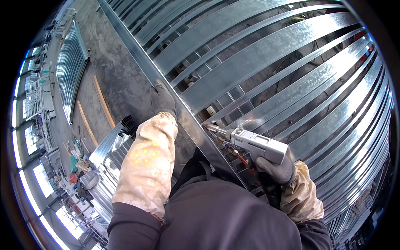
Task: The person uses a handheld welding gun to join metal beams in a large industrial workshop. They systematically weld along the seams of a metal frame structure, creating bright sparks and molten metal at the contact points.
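Note:
My left hand (163, 100), in a dark grey glove, is closed on the outer edge of a long galvanized steel rail (189, 123). Part of its fingers is hidden by the glove's back. In my right hand (276, 170), also gloved, I hold a boxy silver welding gun (260, 143). Its narrow nozzle points left, and the tip is at the rail's inner edge, where a crosswise steel slat (225, 118) meets it; whether it touches cannot be made out. A red hose (243, 161) and brass fittings hang beneath the gun. Tan protective sleeves cover both forearms.
Many parallel steel slats (266, 50) spread right, with gaps showing cables and metal pieces below. Another slatted panel (68, 71) lies on the concrete floor (108, 54) at far left. Two wooden strips (103, 100) lie nearer, beside stacked metal profiles (110, 146).

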The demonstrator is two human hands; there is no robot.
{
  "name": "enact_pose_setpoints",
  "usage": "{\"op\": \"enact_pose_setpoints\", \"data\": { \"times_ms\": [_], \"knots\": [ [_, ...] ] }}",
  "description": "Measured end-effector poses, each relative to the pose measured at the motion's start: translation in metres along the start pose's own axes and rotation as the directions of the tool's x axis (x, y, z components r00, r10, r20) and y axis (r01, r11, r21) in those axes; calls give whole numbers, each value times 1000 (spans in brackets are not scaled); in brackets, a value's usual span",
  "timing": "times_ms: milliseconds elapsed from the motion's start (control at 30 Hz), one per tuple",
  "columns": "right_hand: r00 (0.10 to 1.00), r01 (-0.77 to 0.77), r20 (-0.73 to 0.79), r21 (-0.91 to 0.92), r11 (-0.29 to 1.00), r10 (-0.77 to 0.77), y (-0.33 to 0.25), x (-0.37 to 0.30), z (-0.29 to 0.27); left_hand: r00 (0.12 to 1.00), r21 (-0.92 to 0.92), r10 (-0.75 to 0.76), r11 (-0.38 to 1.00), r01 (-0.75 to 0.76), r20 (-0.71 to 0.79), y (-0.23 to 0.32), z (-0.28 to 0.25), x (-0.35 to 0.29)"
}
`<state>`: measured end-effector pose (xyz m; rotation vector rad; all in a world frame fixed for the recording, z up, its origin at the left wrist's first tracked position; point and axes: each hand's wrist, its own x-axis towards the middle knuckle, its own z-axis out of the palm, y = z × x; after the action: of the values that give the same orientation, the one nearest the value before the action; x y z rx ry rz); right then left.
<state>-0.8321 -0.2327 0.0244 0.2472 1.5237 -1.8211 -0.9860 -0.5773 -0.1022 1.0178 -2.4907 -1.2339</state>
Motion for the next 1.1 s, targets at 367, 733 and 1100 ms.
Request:
{"op": "enact_pose_setpoints", "data": {
  "times_ms": [367,733,1100],
  "knots": [
    [1000,-10,1,12,1000,10,-7,-1,3,999,21,37,999,-36,-31,-22,3,16],
    [999,40,7,-21,999,-40,-3,-3,0,1000,57,1,998,-1,-2,0,-2,2],
    [1000,-2,30,1,1000,2,9,-10,-5,999,56,-38,998,39,-25,-3,5,4]
  ]
}}
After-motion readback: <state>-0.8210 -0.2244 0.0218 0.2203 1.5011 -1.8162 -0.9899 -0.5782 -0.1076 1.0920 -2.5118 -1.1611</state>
